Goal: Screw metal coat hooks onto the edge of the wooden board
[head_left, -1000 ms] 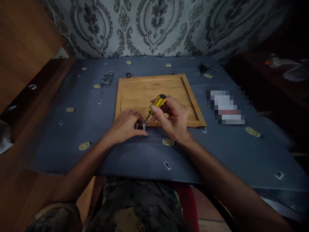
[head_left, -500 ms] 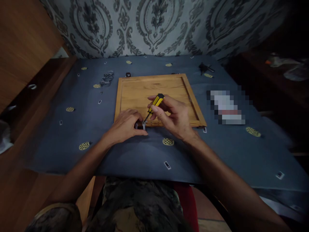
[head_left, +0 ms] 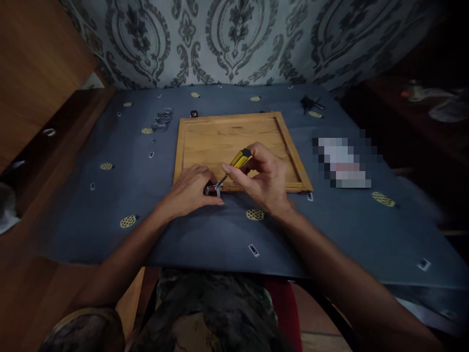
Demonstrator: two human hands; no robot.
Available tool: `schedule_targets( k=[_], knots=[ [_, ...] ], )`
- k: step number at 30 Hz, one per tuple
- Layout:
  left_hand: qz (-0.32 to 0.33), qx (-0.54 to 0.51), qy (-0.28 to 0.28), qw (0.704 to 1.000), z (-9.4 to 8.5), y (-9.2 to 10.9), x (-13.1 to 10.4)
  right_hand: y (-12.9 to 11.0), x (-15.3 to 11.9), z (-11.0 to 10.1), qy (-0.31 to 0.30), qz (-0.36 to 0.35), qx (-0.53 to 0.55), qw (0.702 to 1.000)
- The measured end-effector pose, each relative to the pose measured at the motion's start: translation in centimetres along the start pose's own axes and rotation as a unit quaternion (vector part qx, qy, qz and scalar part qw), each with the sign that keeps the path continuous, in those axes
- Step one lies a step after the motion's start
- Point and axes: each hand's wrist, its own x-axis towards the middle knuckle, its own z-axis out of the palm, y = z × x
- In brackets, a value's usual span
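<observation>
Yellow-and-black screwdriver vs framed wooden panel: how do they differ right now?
Colour: screwdriver yellow and black; panel light brown.
Shape: screwdriver slim, with a thin shaft; panel broad, flat, four-sided.
Pose: screwdriver slanted in the right hand; panel lying on the blue patterned tablecloth.
Shared: both meet, or nearly meet, the small grey metal bracket.

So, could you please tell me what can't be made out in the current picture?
All in the head view:
- screwdriver: tip too small to tell whether it sits in a screw
- metal fitting: partly hidden by the left hand
- object on the right: pixelated, markings unreadable
- whitish item: cut off by the left edge
</observation>
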Motion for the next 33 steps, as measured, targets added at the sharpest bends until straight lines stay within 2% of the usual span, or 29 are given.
schedule_targets(
  k=[5, 12, 22, 27, 29, 33],
  knots=[
    [0.007, -0.007, -0.001, 1.000, -0.1, 0.0, 0.0, -0.1, 0.1, 0.0, -0.039, 0.033, 0.119, 0.992],
    [0.008, -0.007, -0.002, 1.000, -0.1, -0.1, 0.1, -0.3, 0.6, -1.0, -0.115, 0.049, 0.130, 0.984],
    [0.007, 0.002, 0.012, 1.000, 0.3, -0.4, 0.0, -0.1, -0.3, -0.5, -0.026, -0.036, 0.009, 0.999],
    [0.004, 0.007, -0.003, 1.000, -0.1, -0.1, 0.0, -0.7, -0.7, -0.4, 0.076, -0.042, 0.042, 0.995],
    [0.002, 0.009, -0.004, 1.000, -0.2, 0.1, 0.0, -0.6, -0.5, -0.5, 0.078, -0.030, 0.050, 0.995],
    [-0.002, 0.009, 0.005, 1.000, -0.1, 0.1, 0.0, -0.3, -0.3, -0.4, 0.036, -0.023, 0.034, 0.999]
  ],
)
